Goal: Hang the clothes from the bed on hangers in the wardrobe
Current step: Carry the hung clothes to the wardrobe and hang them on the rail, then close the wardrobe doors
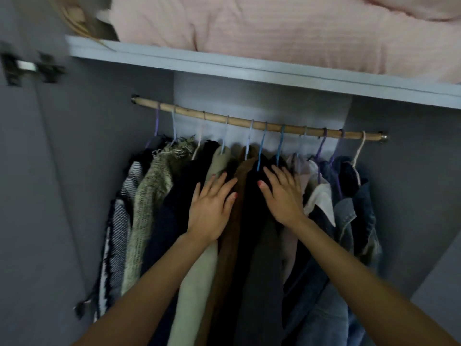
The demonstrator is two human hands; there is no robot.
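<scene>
1. Parting the hung clothes seems to be the step in hand: the garments already fill the wooden rail [259,124] inside the wardrobe [399,171], each on a thin hanger, and no bed shows in this view.
2. I judge that the hanging is nearly done or that a gap is being made for one more piece; the next move calls for pushing the two groups sideways along the rail, without pulling any hook off.
3. The left hand [212,203] lies flat, fingers straight and a little spread, on the beige garment [197,283] beside the brown garment [232,233].
4. The right hand [282,196] is also flat and holds nothing; it presses on the dark garment [262,258] in the middle.
5. Both forearms reach up and forward, converging toward the rail.
6. Above the shelf [249,68] a pink blanket [274,28] is stored.
</scene>
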